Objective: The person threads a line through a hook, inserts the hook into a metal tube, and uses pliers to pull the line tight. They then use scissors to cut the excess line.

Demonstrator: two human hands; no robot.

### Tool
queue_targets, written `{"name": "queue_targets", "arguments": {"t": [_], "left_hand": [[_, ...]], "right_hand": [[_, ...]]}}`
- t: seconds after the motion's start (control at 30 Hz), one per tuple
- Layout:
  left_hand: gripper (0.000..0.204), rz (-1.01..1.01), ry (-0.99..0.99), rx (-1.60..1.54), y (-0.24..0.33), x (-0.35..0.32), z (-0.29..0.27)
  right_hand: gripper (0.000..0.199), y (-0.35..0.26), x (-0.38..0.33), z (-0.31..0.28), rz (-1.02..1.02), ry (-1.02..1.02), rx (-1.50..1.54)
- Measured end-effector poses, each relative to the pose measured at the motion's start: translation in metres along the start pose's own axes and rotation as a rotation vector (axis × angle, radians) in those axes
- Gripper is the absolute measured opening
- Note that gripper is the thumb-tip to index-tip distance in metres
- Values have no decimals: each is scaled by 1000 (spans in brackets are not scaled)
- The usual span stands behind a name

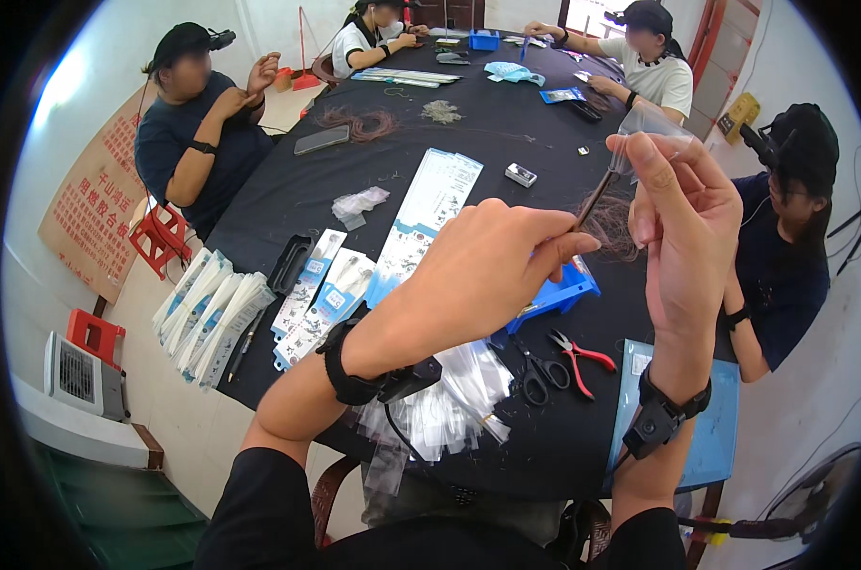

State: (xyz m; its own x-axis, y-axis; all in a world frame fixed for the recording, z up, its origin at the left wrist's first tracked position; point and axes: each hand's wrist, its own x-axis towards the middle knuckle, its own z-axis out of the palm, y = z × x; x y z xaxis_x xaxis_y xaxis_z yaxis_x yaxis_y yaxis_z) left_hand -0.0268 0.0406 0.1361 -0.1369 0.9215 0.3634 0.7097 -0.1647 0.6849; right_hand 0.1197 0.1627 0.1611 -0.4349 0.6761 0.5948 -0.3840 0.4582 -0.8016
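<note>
My left hand [492,252] is closed around a thin dark rod [594,201], pinched between thumb and fingers; whether it is a tweezer or a plain stick I cannot tell. The rod slants up to the right, and its upper end meets a small clear plastic bag [644,128]. My right hand [682,204] pinches that bag between thumb and fingers. Whether the rod's tip is inside the bag is hard to make out. Behind the hands lies a tangle of fine brown strands [609,228]. Below them on the black cloth is a blue plastic tray [568,293], partly hidden by my left hand.
Near me lie a heap of clear bags [440,408], black scissors [545,373], red-handled pliers [583,361] and a blue folder [716,418]. Printed card strips [426,218] and bundled white packets [212,313] are on the left. Several people sit around the table [373,100].
</note>
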Motion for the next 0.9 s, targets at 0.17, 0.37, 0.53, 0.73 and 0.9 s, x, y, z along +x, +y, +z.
{"name": "queue_targets", "arguments": {"t": [0.17,0.37,0.53,0.73,0.9], "left_hand": [[28,-5,0,6,1,0,0],[29,0,3,6,2,0,0],[30,-9,-6,22,1,0,0],[31,-7,-1,15,0,0,2],[37,18,38,19,1,0,3]], "right_hand": [[20,1,1,0,-1,30,-11],[21,2,0,1,4,35,9],[20,2,0,1,21,26,9],[22,4,1,2,-34,68,50],[19,6,0,3,-10,43,17]]}}
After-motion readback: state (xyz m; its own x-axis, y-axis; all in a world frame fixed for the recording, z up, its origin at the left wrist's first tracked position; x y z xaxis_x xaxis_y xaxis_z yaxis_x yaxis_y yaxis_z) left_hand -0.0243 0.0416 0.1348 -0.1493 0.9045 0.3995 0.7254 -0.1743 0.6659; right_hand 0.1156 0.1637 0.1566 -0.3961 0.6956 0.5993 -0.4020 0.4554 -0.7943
